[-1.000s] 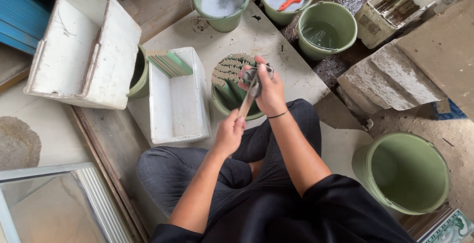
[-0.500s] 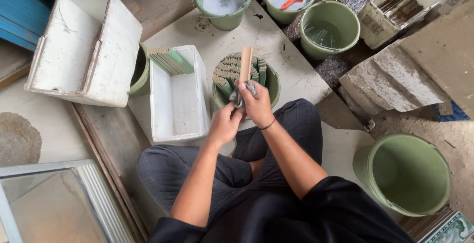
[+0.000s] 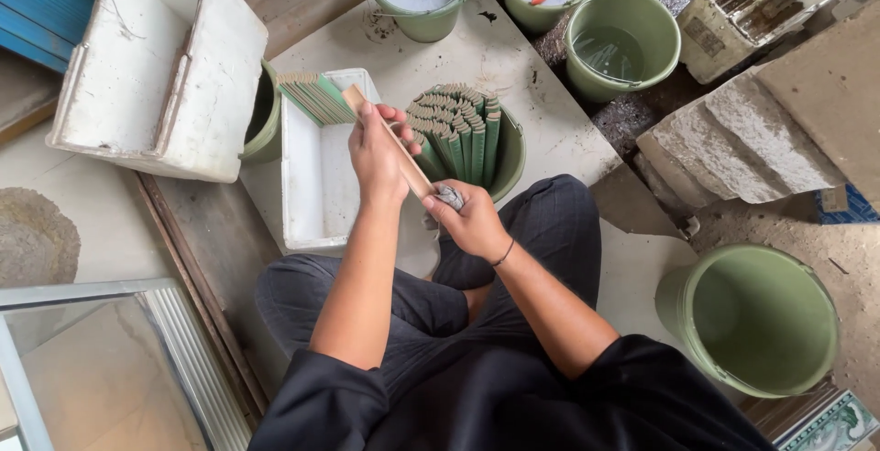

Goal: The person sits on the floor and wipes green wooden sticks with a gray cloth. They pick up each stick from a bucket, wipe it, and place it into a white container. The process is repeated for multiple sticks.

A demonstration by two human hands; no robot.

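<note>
While the left hand (image 3: 378,153) grips the upper end of a tan strip (image 3: 390,139), the right hand (image 3: 472,222) pinches a grey rag (image 3: 449,197) around its lower end, seemingly mid-wipe, so the rag probably must slide upward toward the left fingers.

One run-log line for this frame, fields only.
left hand: holds flat strip | right hand: presses grey cloth to strip | strip over white foam box | bucket of green strips beside
</note>
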